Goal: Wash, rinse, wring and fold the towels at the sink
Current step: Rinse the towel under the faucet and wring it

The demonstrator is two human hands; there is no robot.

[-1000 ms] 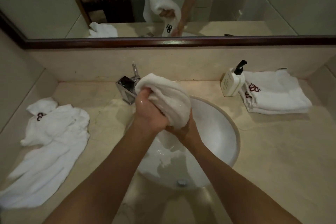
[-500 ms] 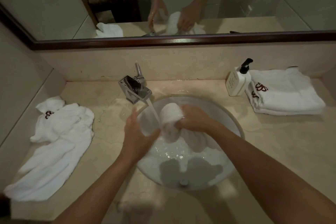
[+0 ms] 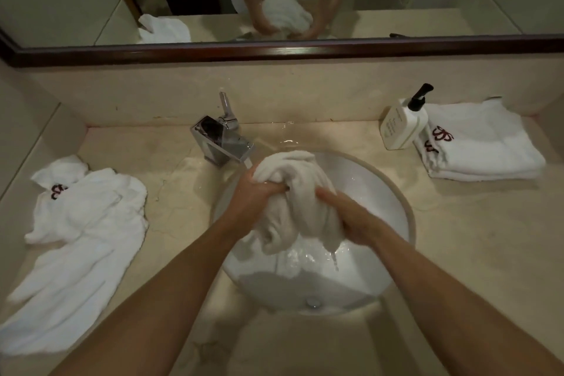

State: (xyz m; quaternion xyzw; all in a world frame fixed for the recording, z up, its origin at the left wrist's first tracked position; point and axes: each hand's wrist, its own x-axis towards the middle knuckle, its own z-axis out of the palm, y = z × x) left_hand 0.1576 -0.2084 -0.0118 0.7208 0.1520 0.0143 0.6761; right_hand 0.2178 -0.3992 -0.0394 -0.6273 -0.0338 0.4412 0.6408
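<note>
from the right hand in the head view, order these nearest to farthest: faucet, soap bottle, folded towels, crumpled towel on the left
From the right hand:
1. Faucet, up and left, behind the basin.
2. Soap bottle, back right.
3. Folded towels, far right, beside the bottle.
4. Crumpled towel, far left on the counter.

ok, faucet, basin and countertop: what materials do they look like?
Faucet: polished chrome-look metal, mirror reflections. Basin: glossy white, likely glazed ceramic, bright wet highlights. Countertop: beige veined stone, probably marble, faint sheen.
</note>
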